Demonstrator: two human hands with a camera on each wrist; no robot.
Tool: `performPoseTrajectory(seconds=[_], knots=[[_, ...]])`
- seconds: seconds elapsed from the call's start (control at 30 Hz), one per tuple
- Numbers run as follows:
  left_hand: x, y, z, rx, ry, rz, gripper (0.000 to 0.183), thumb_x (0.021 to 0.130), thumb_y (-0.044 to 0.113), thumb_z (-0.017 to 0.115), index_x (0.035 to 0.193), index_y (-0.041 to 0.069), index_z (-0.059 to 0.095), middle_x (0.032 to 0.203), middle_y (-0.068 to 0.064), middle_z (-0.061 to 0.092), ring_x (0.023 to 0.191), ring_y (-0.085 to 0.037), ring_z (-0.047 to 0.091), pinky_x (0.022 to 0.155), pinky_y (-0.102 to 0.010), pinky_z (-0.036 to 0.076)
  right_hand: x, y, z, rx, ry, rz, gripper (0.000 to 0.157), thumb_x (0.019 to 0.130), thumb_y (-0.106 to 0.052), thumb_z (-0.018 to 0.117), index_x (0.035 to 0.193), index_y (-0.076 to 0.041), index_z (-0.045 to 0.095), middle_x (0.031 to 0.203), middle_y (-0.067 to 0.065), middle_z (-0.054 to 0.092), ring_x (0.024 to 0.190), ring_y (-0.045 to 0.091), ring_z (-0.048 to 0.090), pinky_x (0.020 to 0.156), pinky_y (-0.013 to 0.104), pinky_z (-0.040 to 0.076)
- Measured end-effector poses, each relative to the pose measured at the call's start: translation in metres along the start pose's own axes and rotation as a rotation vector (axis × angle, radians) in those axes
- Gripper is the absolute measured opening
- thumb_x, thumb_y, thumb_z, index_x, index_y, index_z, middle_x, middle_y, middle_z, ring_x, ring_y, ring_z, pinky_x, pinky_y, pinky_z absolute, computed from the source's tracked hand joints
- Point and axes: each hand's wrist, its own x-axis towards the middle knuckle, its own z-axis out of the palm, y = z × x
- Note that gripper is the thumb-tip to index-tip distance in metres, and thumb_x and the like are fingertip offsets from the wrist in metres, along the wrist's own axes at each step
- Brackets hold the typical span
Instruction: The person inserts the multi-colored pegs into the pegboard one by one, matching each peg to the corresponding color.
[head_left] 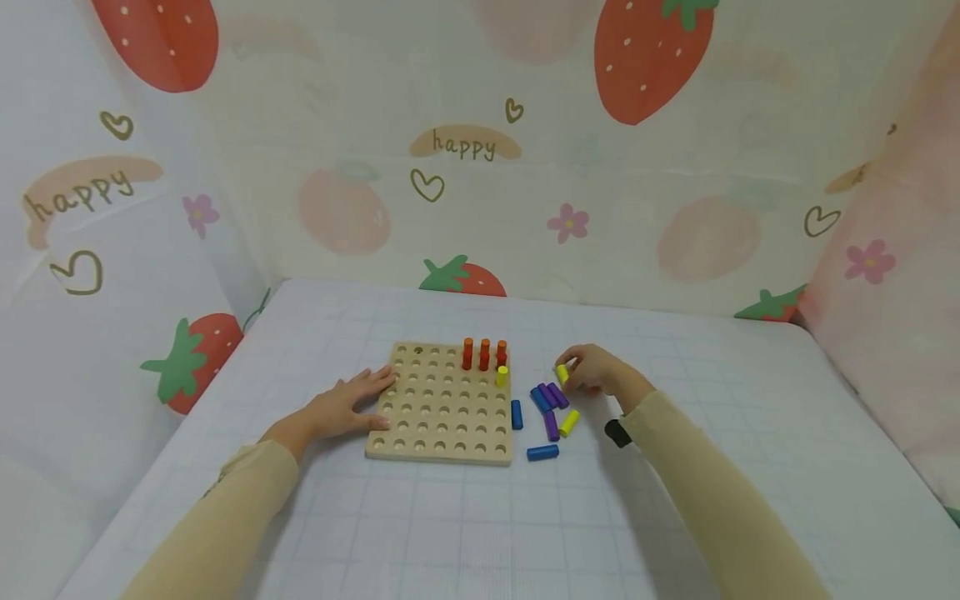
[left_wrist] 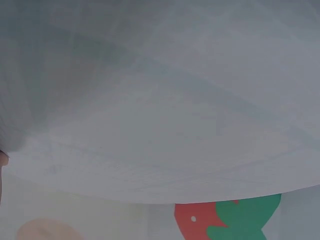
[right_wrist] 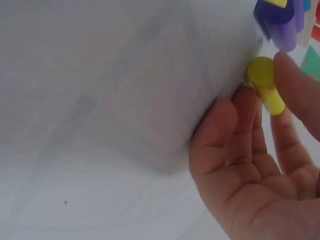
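A wooden pegboard [head_left: 438, 456] with rows of round holes lies on the table. My left hand [head_left: 339, 410] rests along its left edge, fingers spread and straight; only a sliver of a finger shows in the left wrist view. Orange and red pegs [head_left: 484, 356] stand at the board's back right corner, with one yellow peg [head_left: 502, 377] upright in front of them. To the right of the board, my right hand [head_left: 600, 372] pinches another yellow peg [right_wrist: 267, 85] between thumb and fingers, close to the tabletop.
Between board and right hand lie loose pegs: purple pegs [head_left: 552, 426], blue pegs [head_left: 543, 452] and a yellow peg [head_left: 570, 423]. One blue peg [head_left: 517, 414] lies beside the board's right edge. A strawberry-print cloth [head_left: 465, 225] hangs behind the white-covered table [head_left: 420, 533].
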Motion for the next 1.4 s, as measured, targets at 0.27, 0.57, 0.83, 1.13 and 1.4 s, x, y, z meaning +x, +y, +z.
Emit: performPoseTrajectory(seconds=[0.27,0.57,0.83,1.13,1.4], knots=[[-0.001,0.001,0.000,0.009,0.007,-0.006,0.088,0.087,0.050,0.067,0.151,0.002,0.030,0.159,-0.018,0.017,0.144,-0.045,0.008,0.109,-0.069,0.002,-0.002,-0.002,0.005,0.096,0.112,0.042,0.035,0.084,0.004,0.069,0.117,-0.002,0.057,0.097,0.011,0.053,0.074,0.019,0.051,0.059,0.025,0.045],[-0.001,0.001,0.001,0.001,0.004,-0.002,0.087,0.087,0.048,0.067,0.151,0.002,0.030,0.159,-0.018,0.017,0.144,-0.045,0.007,0.109,-0.069,0.001,-0.010,-0.001,0.004,0.198,0.122,0.010,0.047,0.087,0.008,0.061,0.133,0.006,0.054,0.112,0.019,0.058,0.079,0.018,0.058,0.072,0.028,0.055],[-0.002,0.003,0.000,0.003,0.001,0.003,0.087,0.088,0.048,0.067,0.152,0.002,0.030,0.159,-0.018,0.016,0.144,-0.045,0.006,0.109,-0.069,0.001,-0.017,-0.006,0.001,0.306,0.093,-0.083,0.044,0.092,0.003,0.060,0.133,0.012,0.050,0.109,0.019,0.062,0.079,0.013,0.062,0.073,0.024,0.056],[-0.003,0.002,0.000,-0.003,0.004,0.013,0.088,0.087,0.051,0.066,0.152,0.002,0.030,0.160,-0.017,0.016,0.144,-0.045,0.006,0.109,-0.069,0.000,-0.024,-0.018,0.003,0.319,0.104,-0.153,0.033,0.098,-0.010,0.060,0.123,0.011,0.057,0.100,0.014,0.071,0.087,0.017,0.068,0.080,0.030,0.056],[-0.005,0.002,-0.001,-0.021,0.023,0.053,0.091,0.085,0.057,0.065,0.152,0.004,0.031,0.159,-0.016,0.017,0.144,-0.046,0.006,0.107,-0.071,0.000,-0.029,-0.031,0.008,0.329,0.109,-0.159,0.037,0.098,-0.012,0.059,0.128,0.010,0.056,0.109,0.018,0.069,0.101,0.029,0.067,0.082,0.028,0.055]])
